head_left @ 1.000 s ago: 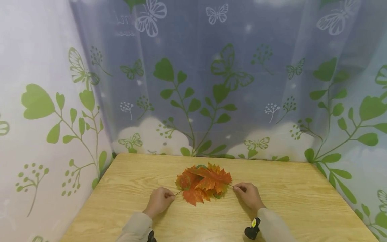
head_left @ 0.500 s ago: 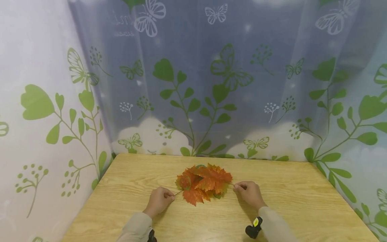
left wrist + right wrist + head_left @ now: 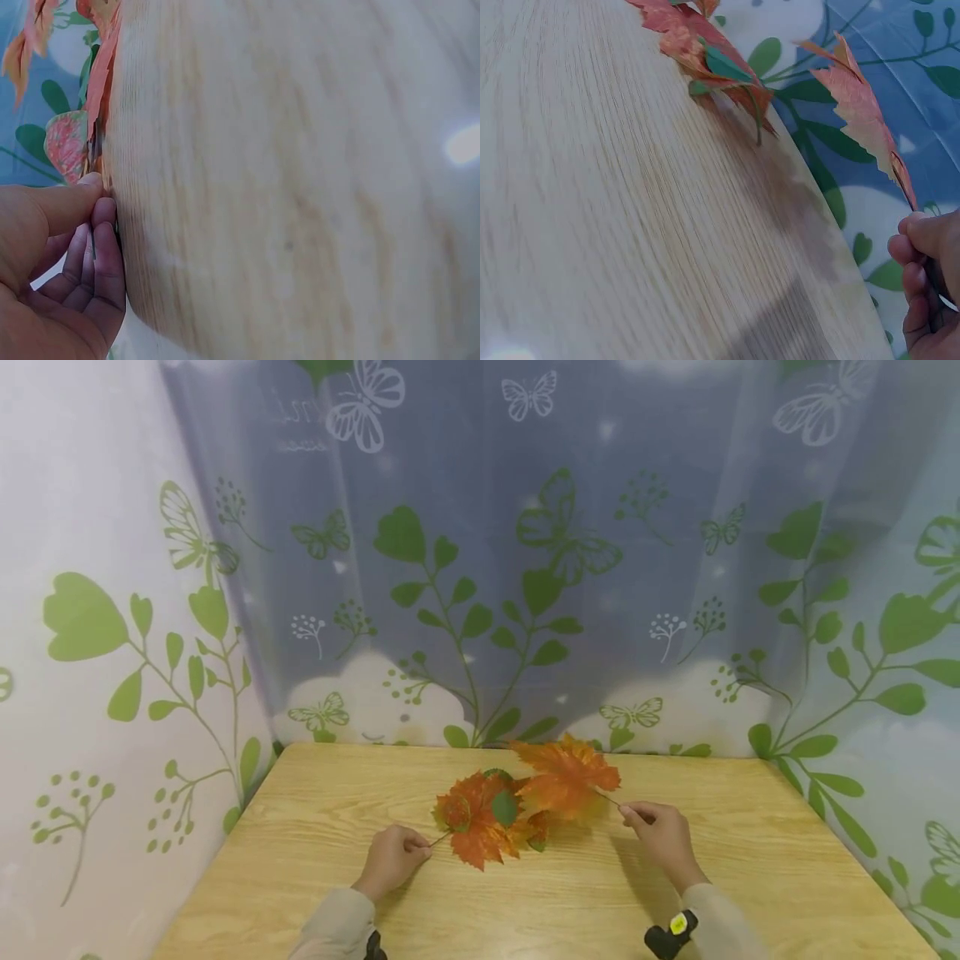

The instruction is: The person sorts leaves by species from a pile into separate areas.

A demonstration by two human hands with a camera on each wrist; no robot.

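Observation:
An orange artificial maple leaf [image 3: 564, 777] is raised above the table on its thin stem, which my right hand [image 3: 663, 839] pinches between thumb and fingers. In the right wrist view this leaf [image 3: 862, 116] appears edge-on, apart from the pile. Left of it, a pile of orange and red leaves [image 3: 474, 843] lies on the wooden table, with a small green leaf [image 3: 505, 808] on top. At the pile's left side my left hand [image 3: 392, 862] pinches another thin stem near the tabletop. The left wrist view shows that stem passing between the fingers of the left hand [image 3: 71, 277].
The light wooden table [image 3: 300, 810] reaches back to a printed curtain [image 3: 480, 568] with butterflies and green plants. A black wrist camera [image 3: 670, 935] sits on the right sleeve.
My right hand has moved right and slightly up, lifting the maple leaf off the pile and exposing the green leaf beneath. My left hand keeps its place on the stem.

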